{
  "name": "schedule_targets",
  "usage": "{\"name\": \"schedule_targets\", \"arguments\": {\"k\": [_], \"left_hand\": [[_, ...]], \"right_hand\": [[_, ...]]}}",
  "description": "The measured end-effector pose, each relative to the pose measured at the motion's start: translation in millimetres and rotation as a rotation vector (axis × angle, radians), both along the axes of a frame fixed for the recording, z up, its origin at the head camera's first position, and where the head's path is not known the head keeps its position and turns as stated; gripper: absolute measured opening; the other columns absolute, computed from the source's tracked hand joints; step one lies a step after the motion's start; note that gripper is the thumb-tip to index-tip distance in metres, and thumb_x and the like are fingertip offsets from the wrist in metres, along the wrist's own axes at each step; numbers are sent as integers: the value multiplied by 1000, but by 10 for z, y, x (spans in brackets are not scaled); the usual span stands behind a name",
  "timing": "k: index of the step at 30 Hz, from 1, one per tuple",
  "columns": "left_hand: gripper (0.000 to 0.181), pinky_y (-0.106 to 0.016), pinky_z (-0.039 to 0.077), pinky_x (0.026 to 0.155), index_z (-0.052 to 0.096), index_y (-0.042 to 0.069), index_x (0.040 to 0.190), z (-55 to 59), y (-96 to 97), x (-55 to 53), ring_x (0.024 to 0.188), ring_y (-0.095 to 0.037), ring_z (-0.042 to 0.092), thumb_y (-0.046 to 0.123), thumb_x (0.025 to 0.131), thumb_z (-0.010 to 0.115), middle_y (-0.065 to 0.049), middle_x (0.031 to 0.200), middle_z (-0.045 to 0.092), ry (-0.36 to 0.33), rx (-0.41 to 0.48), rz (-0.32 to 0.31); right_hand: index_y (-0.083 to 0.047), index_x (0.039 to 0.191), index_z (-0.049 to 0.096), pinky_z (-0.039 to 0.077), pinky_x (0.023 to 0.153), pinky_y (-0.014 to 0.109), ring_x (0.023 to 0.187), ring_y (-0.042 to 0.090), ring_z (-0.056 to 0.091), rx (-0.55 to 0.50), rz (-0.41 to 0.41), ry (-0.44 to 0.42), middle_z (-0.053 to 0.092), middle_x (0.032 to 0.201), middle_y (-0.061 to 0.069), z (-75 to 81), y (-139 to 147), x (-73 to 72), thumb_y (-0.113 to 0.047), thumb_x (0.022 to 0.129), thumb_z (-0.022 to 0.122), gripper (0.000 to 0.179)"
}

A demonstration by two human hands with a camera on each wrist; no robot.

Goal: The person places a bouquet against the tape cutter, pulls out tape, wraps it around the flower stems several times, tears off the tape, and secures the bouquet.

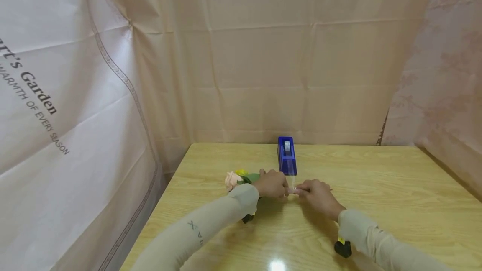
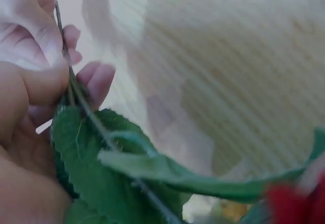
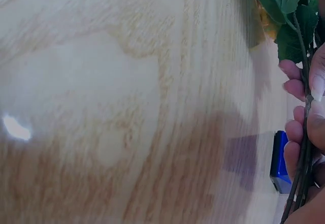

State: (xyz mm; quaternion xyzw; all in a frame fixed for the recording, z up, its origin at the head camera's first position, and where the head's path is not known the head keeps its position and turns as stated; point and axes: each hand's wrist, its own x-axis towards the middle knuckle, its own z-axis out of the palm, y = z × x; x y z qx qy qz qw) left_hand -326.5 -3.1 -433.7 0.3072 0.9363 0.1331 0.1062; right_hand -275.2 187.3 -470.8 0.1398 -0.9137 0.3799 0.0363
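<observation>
Artificial flowers lie to the left of my hands in the head view: a peach rose (image 1: pixel 232 180) and a yellow bloom (image 1: pixel 241 172). A blurred red bloom (image 2: pixel 294 203) shows in the left wrist view. My left hand (image 1: pixel 272 184) pinches the thin dark stems (image 3: pixel 300 170) just below the green leaves (image 2: pixel 96 168). Beside it, my right hand (image 1: pixel 319 195) pinches the same stems farther along, thumb and fingers close to the left fingertips. A clear strip of tape (image 1: pixel 292 179) runs from the blue tape dispenser (image 1: pixel 288 167) to the stems between the hands.
The dispenser stands near the back edge of the light wood table (image 1: pixel 376 187). Behind the table hangs a beige cloth (image 1: pixel 260 62), with a printed white cloth (image 1: pixel 75 95) at the left. A black and yellow wrist strap (image 1: pixel 342 246) hangs under the right sleeve.
</observation>
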Motion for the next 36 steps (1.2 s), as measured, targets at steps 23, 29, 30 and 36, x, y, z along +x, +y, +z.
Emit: {"name": "schedule_targets", "arguments": {"k": [23,29,30,36], "left_hand": [[14,-39,24,83,85,31,90,-111,16,135,80,-10,43,36,96,73,20,81,70,405,-24,1],[14,-40,27,85,84,33,92,-149,3,153,87,-11,47,42,95,73,18,86,71,567,-124,-50],[18,-40,27,84,84,33,91,-151,2,153,87,-12,47,45,96,72,18,86,71,574,-130,-59],[17,-39,21,80,83,27,88,-132,10,69,80,-13,43,35,97,73,17,81,69,385,-77,-85]], "right_hand": [[-10,119,77,49,87,50,104,27,62,6,5,-273,72,111,8,129,-19,-42,-29,109,52,33],[-8,110,79,49,75,39,86,19,58,-14,45,-213,69,96,5,118,-10,-78,-23,106,58,26],[-8,109,79,50,74,38,85,18,58,-13,52,-192,70,96,5,115,-4,-79,-21,105,59,25],[-7,105,81,46,66,34,75,17,52,4,54,-101,68,84,3,109,16,-84,-15,100,67,18]]}}
